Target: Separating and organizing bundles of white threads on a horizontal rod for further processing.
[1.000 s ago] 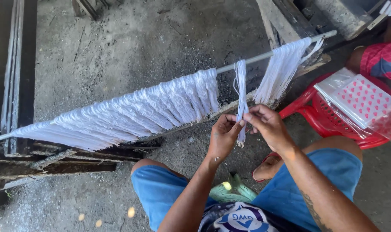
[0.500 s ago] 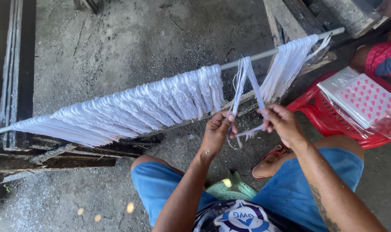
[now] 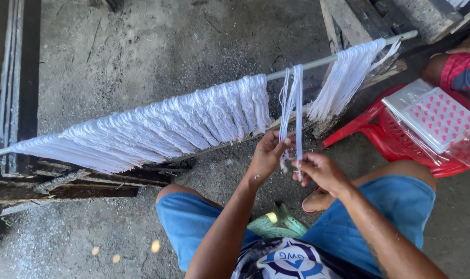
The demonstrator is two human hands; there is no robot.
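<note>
Rod: thin white rod (image 3: pixel 307 63) ran slantwise, low at left, high at right, over the concrete floor (image 3: pixel 142 46).
Hung bundles: white string bundles (image 3: pixel 157 129) draped in a long row along the rod; a smaller group (image 3: pixel 346 77) hung farther right.
Left hand: left hand (image 3: pixel 266 157), forearm reaching up from the knee, fingers closed in a pinch on the lone hanging strand (image 3: pixel 293 103) at its lower end.
Right hand: right hand (image 3: pixel 320 170), wrist bent inward, fingers curled, gripping the same strand just beside the left.
Far right: red plastic chair (image 3: pixel 390 150) carried a clear-wrapped patterned packet (image 3: pixel 436 116).
</note>
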